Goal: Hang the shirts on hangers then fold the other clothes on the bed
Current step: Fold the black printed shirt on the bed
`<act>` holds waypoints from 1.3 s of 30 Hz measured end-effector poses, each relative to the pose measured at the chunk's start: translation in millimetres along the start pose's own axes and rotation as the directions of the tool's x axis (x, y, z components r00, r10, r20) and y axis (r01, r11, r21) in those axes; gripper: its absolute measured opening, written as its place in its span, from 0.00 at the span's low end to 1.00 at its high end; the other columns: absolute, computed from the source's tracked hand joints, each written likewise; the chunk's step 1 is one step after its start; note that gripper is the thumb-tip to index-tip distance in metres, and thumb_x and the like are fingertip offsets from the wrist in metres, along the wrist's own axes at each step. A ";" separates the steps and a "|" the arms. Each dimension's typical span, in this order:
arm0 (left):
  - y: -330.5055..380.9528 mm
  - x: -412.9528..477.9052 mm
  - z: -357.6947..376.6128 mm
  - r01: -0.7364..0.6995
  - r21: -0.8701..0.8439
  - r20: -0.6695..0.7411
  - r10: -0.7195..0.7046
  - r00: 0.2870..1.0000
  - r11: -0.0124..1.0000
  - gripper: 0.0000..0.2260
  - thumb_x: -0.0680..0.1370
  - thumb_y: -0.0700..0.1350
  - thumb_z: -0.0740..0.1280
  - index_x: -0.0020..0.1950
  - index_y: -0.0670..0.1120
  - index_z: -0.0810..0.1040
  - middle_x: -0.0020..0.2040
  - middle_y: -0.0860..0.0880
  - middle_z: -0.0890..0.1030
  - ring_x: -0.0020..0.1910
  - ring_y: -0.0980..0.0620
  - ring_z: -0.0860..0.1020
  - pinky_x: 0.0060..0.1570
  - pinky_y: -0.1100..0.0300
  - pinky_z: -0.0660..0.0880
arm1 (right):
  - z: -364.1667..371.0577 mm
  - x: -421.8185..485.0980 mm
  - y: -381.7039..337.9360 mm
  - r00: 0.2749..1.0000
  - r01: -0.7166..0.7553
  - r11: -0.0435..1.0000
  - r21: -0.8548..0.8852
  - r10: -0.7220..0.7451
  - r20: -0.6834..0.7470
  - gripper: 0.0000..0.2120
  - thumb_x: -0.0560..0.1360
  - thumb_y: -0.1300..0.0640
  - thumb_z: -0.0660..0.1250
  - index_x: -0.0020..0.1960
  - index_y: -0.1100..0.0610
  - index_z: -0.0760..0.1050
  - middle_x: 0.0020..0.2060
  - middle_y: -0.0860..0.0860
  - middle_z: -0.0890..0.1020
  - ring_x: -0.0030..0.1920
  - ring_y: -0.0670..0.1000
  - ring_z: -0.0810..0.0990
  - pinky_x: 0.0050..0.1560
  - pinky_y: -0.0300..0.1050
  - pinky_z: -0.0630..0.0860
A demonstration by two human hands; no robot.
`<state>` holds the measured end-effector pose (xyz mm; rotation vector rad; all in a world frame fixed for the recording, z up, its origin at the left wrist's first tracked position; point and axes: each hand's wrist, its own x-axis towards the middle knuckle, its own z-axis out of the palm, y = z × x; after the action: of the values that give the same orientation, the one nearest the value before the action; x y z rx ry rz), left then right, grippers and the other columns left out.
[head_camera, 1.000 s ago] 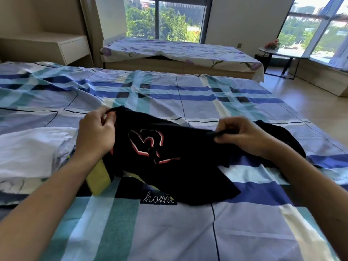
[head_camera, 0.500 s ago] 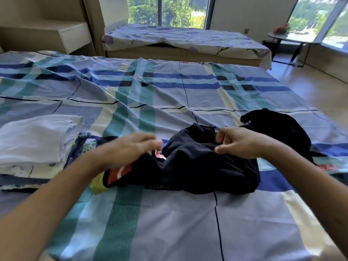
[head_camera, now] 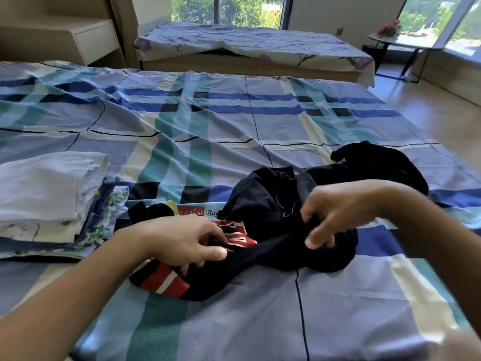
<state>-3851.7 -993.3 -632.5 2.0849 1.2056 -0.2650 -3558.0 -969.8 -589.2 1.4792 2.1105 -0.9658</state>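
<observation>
White folded cloth (head_camera: 49, 186) tops a stack of folded clothes at the left edge of the bed (head_camera: 208, 121), which is covered by a blue, teal and cream plaid sheet. Just right of the stack, the left hand (head_camera: 179, 238) lies on the near-left end of the black garment (head_camera: 273, 209). Its thumb and fingers are curled and pinch black fabric beside a red-and-white print. The garment lies bunched and unfolded on the near-centre of the bed, spanning from one hand to the other. The right hand (head_camera: 343, 212) sits on the garment's right part, fingers curled down into the fabric. This hand is blurred; it appears to grip a fold. Behind the right wrist, a second dark garment (head_camera: 377, 162) lies crumpled against the first.
</observation>
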 end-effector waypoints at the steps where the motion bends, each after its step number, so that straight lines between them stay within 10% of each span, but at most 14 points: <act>1: -1.2 0.2 -0.7 -0.003 0.004 -0.051 0.003 0.999 1.000 0.11 0.81 0.57 0.64 0.61 0.56 0.78 0.41 0.52 0.83 0.32 0.58 0.82 0.37 0.64 0.78 | -0.1 -8.4 4.4 0.996 -0.039 0.999 0.020 0.037 0.085 0.15 0.75 0.43 0.72 0.40 0.54 0.80 0.36 0.50 0.86 0.37 0.45 0.85 0.40 0.41 0.75; 5: -5.4 17.4 2.8 -0.055 0.119 -0.478 0.106 0.872 0.991 0.07 0.78 0.57 0.67 0.48 0.56 0.78 0.41 0.58 0.78 0.40 0.61 0.76 0.43 0.61 0.72 | 6.2 -20.3 30.9 0.952 -0.257 0.960 0.108 0.231 0.202 0.24 0.75 0.32 0.64 0.43 0.53 0.82 0.45 0.52 0.88 0.49 0.49 0.87 0.47 0.45 0.80; 8: 1.6 35.7 14.2 -0.132 0.136 -0.661 0.189 0.726 0.982 0.23 0.74 0.59 0.71 0.66 0.56 0.72 0.61 0.55 0.72 0.59 0.56 0.73 0.61 0.57 0.71 | 15.3 -13.5 50.8 0.923 -0.384 0.902 0.195 0.377 0.076 0.30 0.75 0.29 0.58 0.45 0.55 0.81 0.44 0.53 0.88 0.46 0.50 0.87 0.44 0.45 0.80; 12: 18.1 54.4 27.1 -0.231 -0.048 -0.617 0.153 0.772 0.972 0.42 0.73 0.58 0.74 0.80 0.60 0.53 0.75 0.55 0.63 0.71 0.56 0.66 0.72 0.55 0.65 | 16.4 -17.8 65.0 0.884 -0.444 0.876 0.190 0.463 -0.070 0.35 0.73 0.25 0.59 0.41 0.58 0.81 0.38 0.52 0.88 0.40 0.50 0.88 0.44 0.44 0.79; 17: 23.7 67.1 30.0 -0.218 -0.008 -0.622 0.166 0.765 0.976 0.14 0.76 0.49 0.73 0.61 0.56 0.79 0.53 0.57 0.80 0.55 0.58 0.77 0.60 0.57 0.74 | 32.9 1.3 63.7 0.799 -0.347 0.923 0.165 0.383 -0.464 0.33 0.57 0.24 0.72 0.43 0.52 0.75 0.38 0.48 0.83 0.39 0.52 0.83 0.42 0.46 0.78; 21: 25.1 59.7 18.1 -0.310 -0.035 -0.670 0.208 0.713 0.950 0.07 0.74 0.39 0.75 0.44 0.50 0.81 0.39 0.55 0.80 0.43 0.56 0.78 0.46 0.58 0.74 | 41.5 26.8 64.7 0.834 -0.158 0.954 0.255 0.267 -0.482 0.16 0.66 0.48 0.80 0.42 0.53 0.74 0.34 0.45 0.77 0.38 0.49 0.77 0.37 0.42 0.72; 27: 14.2 30.8 -17.9 -0.179 0.011 -0.884 0.094 0.458 0.984 0.07 0.73 0.37 0.75 0.43 0.47 0.80 0.40 0.51 0.79 0.40 0.59 0.77 0.40 0.73 0.69 | 6.7 1.4 99.6 0.400 0.217 0.919 0.328 0.223 -0.889 0.07 0.68 0.55 0.74 0.39 0.50 0.76 0.31 0.48 0.78 0.34 0.52 0.78 0.37 0.50 0.74; 31: 23.6 12.9 -17.3 -0.172 0.138 -0.864 0.204 0.460 0.975 0.08 0.73 0.42 0.76 0.42 0.50 0.78 0.37 0.55 0.79 0.36 0.56 0.77 0.37 0.58 0.72 | -3.2 -18.9 108.8 0.125 0.228 0.942 0.246 0.222 -0.967 0.07 0.75 0.59 0.72 0.44 0.58 0.75 0.34 0.51 0.79 0.37 0.52 0.76 0.41 0.48 0.71; 34: 32.3 5.9 -7.1 -0.237 0.197 -0.703 0.305 0.642 0.951 0.11 0.73 0.49 0.76 0.40 0.53 0.74 0.33 0.57 0.77 0.33 0.59 0.76 0.34 0.59 0.70 | 0.7 -14.4 125.8 0.181 0.160 0.933 0.322 0.293 -0.939 0.08 0.74 0.58 0.73 0.42 0.58 0.75 0.34 0.52 0.80 0.38 0.54 0.78 0.42 0.50 0.73; 39: 45.7 2.1 13.7 -0.283 0.092 -0.146 0.294 0.944 0.955 0.11 0.73 0.57 0.74 0.45 0.52 0.78 0.37 0.55 0.79 0.37 0.57 0.77 0.39 0.60 0.73 | 15.6 -6.8 153.6 0.699 -0.380 0.878 0.292 0.479 -0.530 0.08 0.67 0.59 0.76 0.35 0.59 0.78 0.30 0.53 0.78 0.35 0.55 0.78 0.33 0.44 0.70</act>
<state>-3810.7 -1015.5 -622.0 2.3468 0.9710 -0.0052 -3414.3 -953.8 -643.7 2.4837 1.9046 -0.5340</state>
